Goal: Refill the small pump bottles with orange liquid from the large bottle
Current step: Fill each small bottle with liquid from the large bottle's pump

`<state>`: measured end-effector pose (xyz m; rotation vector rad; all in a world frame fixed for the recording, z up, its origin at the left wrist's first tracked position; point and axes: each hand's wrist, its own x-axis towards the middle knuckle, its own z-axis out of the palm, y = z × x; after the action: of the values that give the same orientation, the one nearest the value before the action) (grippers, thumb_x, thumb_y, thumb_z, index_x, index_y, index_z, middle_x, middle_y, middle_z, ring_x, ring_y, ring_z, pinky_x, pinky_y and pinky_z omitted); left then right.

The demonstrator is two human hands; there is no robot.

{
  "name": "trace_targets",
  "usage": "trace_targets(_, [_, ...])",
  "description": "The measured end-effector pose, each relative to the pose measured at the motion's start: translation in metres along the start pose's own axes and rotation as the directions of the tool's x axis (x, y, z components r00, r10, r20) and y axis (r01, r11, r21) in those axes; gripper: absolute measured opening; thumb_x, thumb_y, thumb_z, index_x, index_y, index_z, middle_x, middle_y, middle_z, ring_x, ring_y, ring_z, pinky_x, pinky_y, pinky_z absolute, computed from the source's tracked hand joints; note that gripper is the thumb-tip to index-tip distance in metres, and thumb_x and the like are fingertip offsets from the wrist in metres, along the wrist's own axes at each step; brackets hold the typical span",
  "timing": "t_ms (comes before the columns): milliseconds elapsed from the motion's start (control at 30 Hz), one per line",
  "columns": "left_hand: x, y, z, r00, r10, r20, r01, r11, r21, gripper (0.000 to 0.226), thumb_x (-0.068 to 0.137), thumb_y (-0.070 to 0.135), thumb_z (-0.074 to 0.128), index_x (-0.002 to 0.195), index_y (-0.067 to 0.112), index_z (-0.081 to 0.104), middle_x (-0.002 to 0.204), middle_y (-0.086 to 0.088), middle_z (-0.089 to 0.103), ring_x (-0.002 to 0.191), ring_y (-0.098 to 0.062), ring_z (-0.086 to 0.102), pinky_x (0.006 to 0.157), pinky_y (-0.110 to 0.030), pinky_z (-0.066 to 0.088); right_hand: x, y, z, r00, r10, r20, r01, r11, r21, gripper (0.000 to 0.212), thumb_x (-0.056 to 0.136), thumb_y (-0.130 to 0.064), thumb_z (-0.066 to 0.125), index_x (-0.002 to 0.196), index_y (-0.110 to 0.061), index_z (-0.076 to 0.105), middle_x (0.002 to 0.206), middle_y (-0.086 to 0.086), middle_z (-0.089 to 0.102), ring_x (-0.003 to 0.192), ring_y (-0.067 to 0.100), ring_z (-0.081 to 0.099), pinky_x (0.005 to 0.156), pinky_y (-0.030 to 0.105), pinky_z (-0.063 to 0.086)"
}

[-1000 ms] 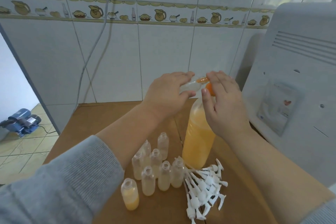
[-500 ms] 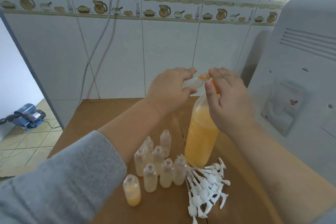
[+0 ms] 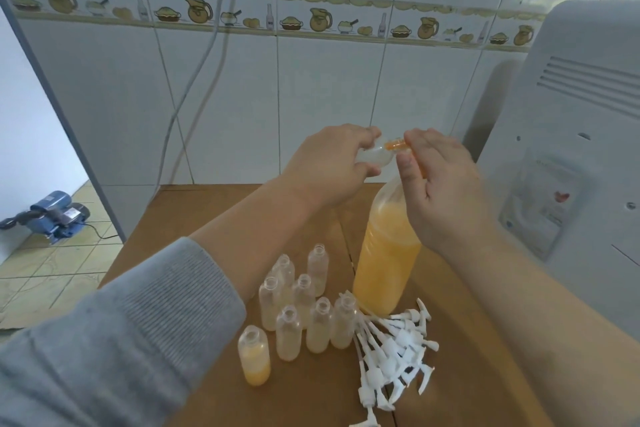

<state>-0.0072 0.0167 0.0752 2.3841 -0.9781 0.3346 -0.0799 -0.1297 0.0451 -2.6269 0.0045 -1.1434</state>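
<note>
White tiled wall (image 3: 329, 87) at the far side, with a band of jug pictures across it and two cables (image 3: 204, 55) hanging down. Far left, past a doorway, a blue pump (image 3: 57, 215) sits on the tiled floor. Brown table (image 3: 194, 215) fills the middle.

Left sleeve (image 3: 114, 340), grey knit, near left. Left hand (image 3: 329, 166) is raised over the table, fingers curled round a small clear bottle (image 3: 375, 158) held tipped on its side, mouth pointing right.

Below, on the table: one small bottle (image 3: 254, 357) partly filled with orange, nearest and leftmost. Just right of it a cluster of open bottles (image 3: 304, 305), upright, caps off, holding only a pale residue at the bottom.

Big bottle (image 3: 386, 260) stands upright right of the cluster, mostly full of orange liquid, its neck hidden behind the right hand. An orange piece (image 3: 398, 145) sits between the two hands at the small bottle's mouth; can't tell exactly what it is.

Right hand (image 3: 443, 184) is above the big bottle's top, fingertips pinching that orange piece, thumb down toward the neck.

White pump heads (image 3: 394, 350) lie in a loose pile near right of the cluster, tubes pointing toward the bottles.

Far right: a white appliance (image 3: 571, 166) with vent slots and a label on its side, next to the table.
</note>
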Motion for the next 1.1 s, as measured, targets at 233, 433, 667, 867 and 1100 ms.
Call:
trace_targets(233, [-0.003,0.008,-0.005,0.998,0.027,-0.056,-0.029,0.999,-0.022,0.049,0.09,0.03,0.061,0.136,0.021,0.048,0.129,0.007,0.057,0.114,-0.015,0.053,0.098,-0.034,0.041,0.001,-0.001,-0.004,0.997,-0.006,-0.076,0.01,0.998,0.061,0.075,0.097,-0.056,0.009,0.131,-0.007,0.055,0.136,0.009,0.054,0.133,0.021,0.039,0.114,0.036,0.025])
trace_targets(433, [-0.005,0.008,0.001,1.0,0.008,0.025,-0.007,1.0,-0.013,0.042,0.089,0.029,0.062,0.129,0.017,0.054,0.131,0.002,0.056,0.112,-0.019,0.055,0.097,-0.039,0.043,-0.006,0.007,0.007,0.998,-0.005,-0.058,0.009,0.999,0.054,0.069,0.098,-0.052,0.016,0.131,-0.005,0.054,0.135,0.011,0.055,0.132,0.024,0.041,0.112,0.042,0.028])
trace_targets(667, [-0.007,0.013,-0.008,0.997,0.029,-0.07,-0.028,0.999,0.02,0.053,0.089,0.033,0.062,0.139,0.023,0.045,0.134,0.009,0.054,0.116,-0.015,0.052,0.101,-0.036,0.04,0.002,0.001,-0.009,0.992,-0.029,-0.123,0.043,0.993,0.113,0.061,0.099,-0.043,0.019,0.125,-0.004,0.059,0.13,0.01,0.059,0.127,0.023,0.045,0.111,0.037,0.029])
trace_targets(867, [-0.013,0.013,0.009,0.997,0.039,-0.063,-0.04,0.999,-0.006,0.047,0.088,0.026,0.062,0.133,0.016,0.051,0.125,0.002,0.06,0.113,-0.02,0.054,0.098,-0.041,0.042,-0.012,0.009,0.012,0.989,0.015,-0.149,0.006,0.99,0.139,0.058,0.099,-0.037,0.022,0.125,-0.001,0.059,0.129,0.013,0.059,0.127,0.027,0.047,0.108,0.046,0.033])
trace_targets(1100, [-0.008,0.017,-0.011,0.998,0.012,-0.068,-0.012,1.0,0.004,0.053,0.087,0.03,0.066,0.136,0.026,0.048,0.131,0.009,0.056,0.113,-0.016,0.053,0.099,-0.036,0.041,0.001,0.0,-0.013,0.99,-0.025,-0.14,0.048,0.986,0.158,0.06,0.099,-0.041,0.021,0.12,-0.004,0.062,0.124,0.011,0.062,0.122,0.023,0.049,0.108,0.045,0.033])
